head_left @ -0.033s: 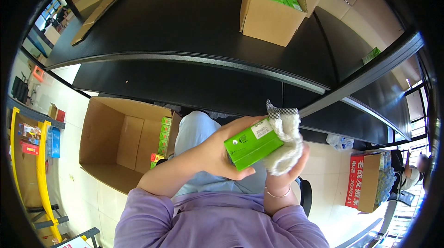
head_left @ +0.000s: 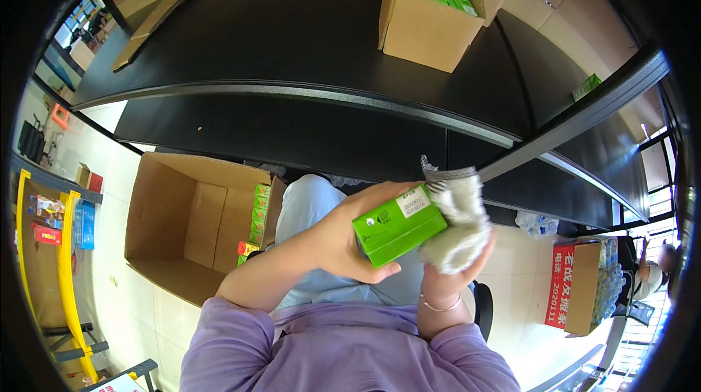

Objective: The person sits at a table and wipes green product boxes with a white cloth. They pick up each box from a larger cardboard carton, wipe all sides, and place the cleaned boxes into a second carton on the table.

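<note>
In front of my lap, my left hand (head_left: 347, 242) is closed around a green drink carton (head_left: 400, 225), its thumb along the near side. A pale label patch shows at the carton's upper right corner. White fluffy cloth (head_left: 460, 224) with a dark-patterned edge lies in my right hand (head_left: 467, 264), right against the carton's right end. The cloth hides most of the right fingers, and its outline is a little blurred.
At my left stands an open cardboard box (head_left: 164, 224) with several small green cartons (head_left: 259, 213) along its right side. Ahead, the black shelf (head_left: 292, 34) bears a box of green packs (head_left: 431, 30). A metal shelf post (head_left: 584, 111) slants at right; bottles fill another box (head_left: 577, 290).
The white cloth and my right hand have shifted slightly to the right at the carton's end. The carton and my left hand have barely moved.
</note>
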A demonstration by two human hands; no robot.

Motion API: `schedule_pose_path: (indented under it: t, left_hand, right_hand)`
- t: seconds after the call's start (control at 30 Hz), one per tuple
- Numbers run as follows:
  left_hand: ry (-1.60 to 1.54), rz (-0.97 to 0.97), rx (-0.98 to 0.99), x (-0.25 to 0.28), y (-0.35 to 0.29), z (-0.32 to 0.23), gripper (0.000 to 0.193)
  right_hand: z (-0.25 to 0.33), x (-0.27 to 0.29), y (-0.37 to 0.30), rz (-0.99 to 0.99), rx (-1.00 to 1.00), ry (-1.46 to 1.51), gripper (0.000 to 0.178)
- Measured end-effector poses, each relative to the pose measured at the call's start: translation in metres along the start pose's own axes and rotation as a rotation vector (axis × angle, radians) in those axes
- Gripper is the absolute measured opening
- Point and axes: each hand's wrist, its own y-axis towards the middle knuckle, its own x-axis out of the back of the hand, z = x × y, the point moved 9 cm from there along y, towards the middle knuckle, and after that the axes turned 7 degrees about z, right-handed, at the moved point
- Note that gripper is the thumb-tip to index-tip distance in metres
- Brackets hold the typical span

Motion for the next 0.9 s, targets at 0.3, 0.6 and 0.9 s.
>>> schedule_pose_path:
  t: [0.3,0.6,0.9]
  left_hand:
    - [0.179,-0.001,-0.036,0.014,-0.001,-0.012,0.077]
    - [0.413,-0.057,0.096,0.018,-0.005,-0.016,0.067]
    - [0.352,-0.036,0.102,0.02,-0.002,0.003,0.068]
  right_hand:
    - [0.038,-0.014,0.039,0.071,0.04,-0.097,0.035]
    - [0.064,-0.084,0.036,0.528,0.329,-0.572,0.036]
    - [0.086,-0.104,0.019,0.67,0.509,-0.457,0.018]
